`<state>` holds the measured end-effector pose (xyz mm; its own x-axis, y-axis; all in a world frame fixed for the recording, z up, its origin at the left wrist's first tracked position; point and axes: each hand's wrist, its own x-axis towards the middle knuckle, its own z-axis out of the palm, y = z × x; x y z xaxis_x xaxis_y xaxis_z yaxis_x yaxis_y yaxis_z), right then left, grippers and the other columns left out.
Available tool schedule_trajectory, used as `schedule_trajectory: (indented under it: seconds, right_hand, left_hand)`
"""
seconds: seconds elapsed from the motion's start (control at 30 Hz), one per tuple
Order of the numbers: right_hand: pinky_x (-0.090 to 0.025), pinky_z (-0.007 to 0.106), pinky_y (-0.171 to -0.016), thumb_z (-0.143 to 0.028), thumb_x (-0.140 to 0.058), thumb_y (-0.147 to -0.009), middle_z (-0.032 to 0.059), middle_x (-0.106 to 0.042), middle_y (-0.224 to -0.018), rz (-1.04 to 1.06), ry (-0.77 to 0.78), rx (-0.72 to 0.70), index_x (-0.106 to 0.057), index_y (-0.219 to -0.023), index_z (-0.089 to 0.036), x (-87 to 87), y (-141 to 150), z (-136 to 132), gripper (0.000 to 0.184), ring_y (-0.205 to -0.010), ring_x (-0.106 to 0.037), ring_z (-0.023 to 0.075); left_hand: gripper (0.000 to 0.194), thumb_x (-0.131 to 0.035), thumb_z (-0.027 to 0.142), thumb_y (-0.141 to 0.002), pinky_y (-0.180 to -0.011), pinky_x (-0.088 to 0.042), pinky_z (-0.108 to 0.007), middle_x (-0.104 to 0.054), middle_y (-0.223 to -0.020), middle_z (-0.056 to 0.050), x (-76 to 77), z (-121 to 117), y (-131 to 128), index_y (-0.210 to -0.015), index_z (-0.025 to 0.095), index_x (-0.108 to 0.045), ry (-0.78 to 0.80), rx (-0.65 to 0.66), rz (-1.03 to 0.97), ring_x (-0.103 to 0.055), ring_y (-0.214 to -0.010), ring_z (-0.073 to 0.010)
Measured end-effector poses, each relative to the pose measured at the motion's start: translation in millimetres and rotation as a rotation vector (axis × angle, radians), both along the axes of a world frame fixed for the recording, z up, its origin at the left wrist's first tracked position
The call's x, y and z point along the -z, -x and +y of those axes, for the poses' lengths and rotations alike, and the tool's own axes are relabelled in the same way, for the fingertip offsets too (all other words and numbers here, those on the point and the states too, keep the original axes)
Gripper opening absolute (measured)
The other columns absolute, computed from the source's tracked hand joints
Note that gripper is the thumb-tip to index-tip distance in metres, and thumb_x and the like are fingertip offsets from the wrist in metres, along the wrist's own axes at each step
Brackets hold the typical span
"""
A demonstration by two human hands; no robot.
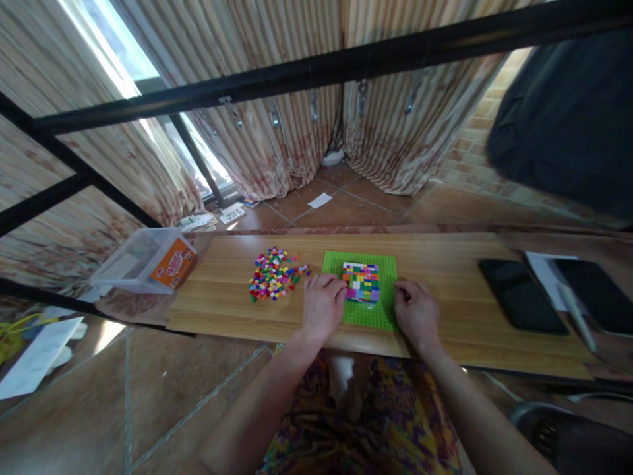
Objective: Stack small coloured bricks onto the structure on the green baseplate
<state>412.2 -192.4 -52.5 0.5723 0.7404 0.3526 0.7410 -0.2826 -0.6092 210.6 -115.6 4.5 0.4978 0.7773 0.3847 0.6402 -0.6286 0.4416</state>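
A green studded baseplate lies on the wooden table. On it stands a low block built of many-coloured toy bricks. My left hand rests over the plate's left part, its closed fingertips against the block's left side; whatever they may pinch is hidden. Curled at the plate's right edge, my right hand has thumb and forefinger together, and I cannot see whether anything is between them. To the left of my left hand is a loose pile of small coloured bricks.
A clear plastic box with an orange label stands at the table's left end. Towards the right lie a black phone, another dark device, white paper and a pen-like stick. A black metal bar crosses above the table.
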Motion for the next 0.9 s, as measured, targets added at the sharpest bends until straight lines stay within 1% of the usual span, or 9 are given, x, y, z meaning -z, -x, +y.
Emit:
schedule_trajectory:
  seconds: [0.13, 0.23, 0.5, 0.67, 0.8, 0.9]
  right_hand:
    - [-0.042, 0.031, -0.069, -0.029, -0.046, -0.087, 0.0094, -0.067, -0.090, 0.015, 0.004, -0.013, -0.072, -0.091, -0.017, -0.8, 1, 0, 0.029, -0.078, -0.059, 0.0193]
    - [-0.042, 0.031, -0.069, -0.030, -0.045, -0.088, 0.0098, -0.067, -0.091, 0.007, 0.012, -0.007, -0.072, -0.091, -0.017, -0.9, 1, 0, 0.031, -0.079, -0.059, 0.0198]
    - [-0.041, 0.031, -0.069, -0.030, -0.045, -0.088, 0.0097, -0.067, -0.090, 0.005, 0.019, -0.007, -0.072, -0.092, -0.017, -1.0, 1, 0, 0.030, -0.077, -0.058, 0.0196]
    - [-0.042, 0.031, -0.069, -0.030, -0.045, -0.088, 0.0098, -0.067, -0.091, 0.020, 0.002, -0.011, -0.072, -0.092, -0.017, -1.0, 1, 0, 0.030, -0.078, -0.058, 0.0197]
    - [-0.042, 0.031, -0.069, -0.030, -0.045, -0.087, 0.0099, -0.067, -0.091, 0.007, 0.003, -0.014, -0.072, -0.090, -0.017, -0.9, 1, -1, 0.030, -0.078, -0.058, 0.0196]
    - [-0.041, 0.031, -0.068, -0.031, -0.045, -0.087, 0.0099, -0.068, -0.089, 0.005, 0.000, -0.007, -0.072, -0.089, -0.017, -1.3, 1, -1, 0.030, -0.077, -0.058, 0.0198]
  left_hand:
    - [0.014, -0.059, 0.024, -0.091, -0.093, -0.041, -0.038, -0.069, -0.097, -0.002, 2.5, 9, 1, -0.091, 0.025, -0.073, 0.020, -0.035, 0.031, -0.059, -0.098, -0.0190]
    - [0.016, -0.057, 0.025, -0.093, -0.095, -0.040, -0.038, -0.069, -0.097, -0.002, 1.8, 13, -1, -0.092, 0.026, -0.074, 0.023, -0.019, 0.050, -0.059, -0.099, -0.0184]
    - [0.018, -0.057, 0.026, -0.093, -0.096, -0.038, -0.038, -0.071, -0.094, 0.000, 2.0, 13, -9, -0.089, 0.028, -0.075, 0.007, 0.003, 0.039, -0.060, -0.093, -0.0172]
    - [0.015, -0.058, 0.025, -0.092, -0.094, -0.038, -0.038, -0.071, -0.093, 0.001, 3.3, 14, -10, -0.087, 0.026, -0.073, -0.009, 0.003, 0.036, -0.061, -0.092, -0.0169]
    - [0.020, -0.054, 0.022, -0.094, -0.089, -0.038, -0.037, -0.071, -0.094, 0.000, 4.6, 14, -9, -0.084, 0.024, -0.071, -0.050, 0.040, 0.084, -0.060, -0.092, -0.0170]
    - [0.023, -0.050, 0.022, -0.096, -0.088, -0.039, -0.038, -0.070, -0.096, -0.003, 4.4, 13, -9, -0.086, 0.023, -0.070, -0.082, 0.082, 0.152, -0.059, -0.092, -0.0178]
